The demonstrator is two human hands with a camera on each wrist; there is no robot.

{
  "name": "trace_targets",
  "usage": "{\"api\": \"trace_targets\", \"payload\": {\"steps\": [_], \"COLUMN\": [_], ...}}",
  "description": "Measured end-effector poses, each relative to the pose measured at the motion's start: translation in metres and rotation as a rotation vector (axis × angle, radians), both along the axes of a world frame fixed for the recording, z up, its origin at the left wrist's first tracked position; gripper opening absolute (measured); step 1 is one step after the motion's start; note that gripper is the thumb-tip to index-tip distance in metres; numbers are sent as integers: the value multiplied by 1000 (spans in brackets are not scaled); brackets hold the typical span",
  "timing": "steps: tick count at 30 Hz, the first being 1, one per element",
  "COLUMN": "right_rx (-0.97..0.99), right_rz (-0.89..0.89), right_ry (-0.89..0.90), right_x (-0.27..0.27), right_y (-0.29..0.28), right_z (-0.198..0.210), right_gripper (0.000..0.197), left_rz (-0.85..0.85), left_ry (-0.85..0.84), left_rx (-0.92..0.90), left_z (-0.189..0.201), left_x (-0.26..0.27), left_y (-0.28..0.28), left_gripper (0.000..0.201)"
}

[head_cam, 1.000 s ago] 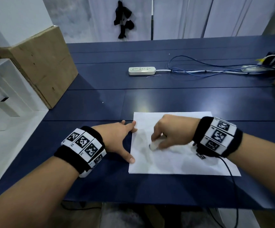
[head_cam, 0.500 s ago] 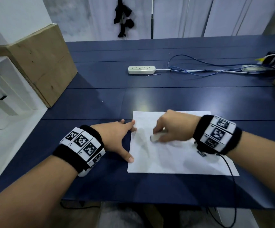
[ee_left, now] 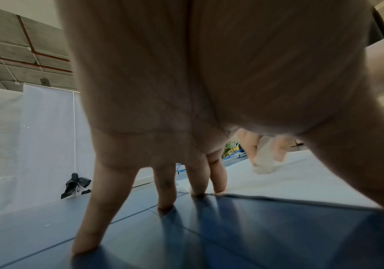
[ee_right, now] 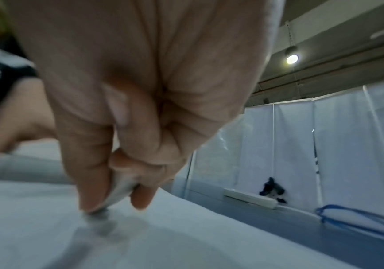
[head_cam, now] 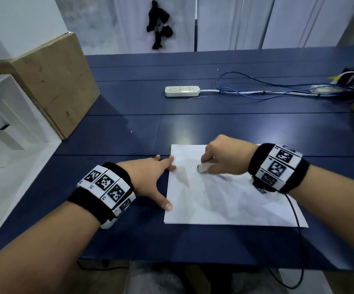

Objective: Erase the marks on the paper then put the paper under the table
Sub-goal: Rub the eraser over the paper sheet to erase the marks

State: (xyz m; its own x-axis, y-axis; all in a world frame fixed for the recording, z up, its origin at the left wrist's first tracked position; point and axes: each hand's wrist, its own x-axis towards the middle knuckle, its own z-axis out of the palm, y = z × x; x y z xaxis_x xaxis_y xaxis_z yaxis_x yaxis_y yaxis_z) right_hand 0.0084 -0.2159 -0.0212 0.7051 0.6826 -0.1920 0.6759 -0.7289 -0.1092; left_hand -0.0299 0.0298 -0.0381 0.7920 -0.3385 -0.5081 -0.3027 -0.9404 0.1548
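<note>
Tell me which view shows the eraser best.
The left wrist view: the eraser appears side-on, pinched between fingers of the right hand, its tip on the paper. The right wrist view shows only a blurred sliver between thumb and fingers; the head view shows just its tip poking out.

My right hand (head_cam: 224, 155) hides most of the eraser (head_cam: 203, 168); paper (head_cam: 224, 200) marks blur, far-right clutter (head_cam: 349, 75) unreadable.

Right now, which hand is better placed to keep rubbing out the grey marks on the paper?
Right. The right hand already pinches the eraser with its tip on the paper; the left hand lies spread flat, pinning the sheet's left edge.
</note>
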Motion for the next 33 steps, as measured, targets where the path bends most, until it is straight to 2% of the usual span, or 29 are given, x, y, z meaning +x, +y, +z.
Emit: {"api": "trace_targets", "payload": {"steps": [1,3,6,8,12,15,17,19,22,26,27,29,31,33], "right_rx": [16,31,33,-10,3,20,27,42,-15,6,10,10,55,48], "right_rz": [-17,23,183,244,72,-60,-2,146,228,58,-1,-64,-9,127], "right_ry": [-15,-16,200,265,132,23,-2,86,299,130,80,29,35,146], "right_x": [4,-9,-41,-48,-15,1,-11,-30,-47,-14,-4,4,-7,-29], "right_y": [-2,-3,-4,-2,1,-4,-3,-4,-5,-5,-8,-12,-13,-11], "right_z": [-3,-4,-1,-1,-1,-4,-6,-4,-1,0,0,-3,-7,-5], "right_gripper": [51,45,24,21,37,38,28,20,27,58,56,40,29,26], "left_rz": [2,-1,-10,-12,-5,-3,0,4,4,8,8,6,5,9], "left_ry": [1,-1,-7,-2,6,7,4,6,10,10,11,8,10,15], "left_rx": [0,1,2,4,9,5,-5,-12,-8,-1,0,-1,-3,-1], "left_z": [-1,-2,-1,1,1,2,2,2,3,4,5,5,5,5], "left_x": [0,1,0,0,0,-1,-2,-1,-2,-2,-3,-3,-3,-3], "left_y": [0,1,-1,-1,-1,-2,-2,-2,-2,-3,-3,-4,-4,-3], "left_gripper": [141,141,139,139,140,139,138,137,136,136,137,138,137,137]}}
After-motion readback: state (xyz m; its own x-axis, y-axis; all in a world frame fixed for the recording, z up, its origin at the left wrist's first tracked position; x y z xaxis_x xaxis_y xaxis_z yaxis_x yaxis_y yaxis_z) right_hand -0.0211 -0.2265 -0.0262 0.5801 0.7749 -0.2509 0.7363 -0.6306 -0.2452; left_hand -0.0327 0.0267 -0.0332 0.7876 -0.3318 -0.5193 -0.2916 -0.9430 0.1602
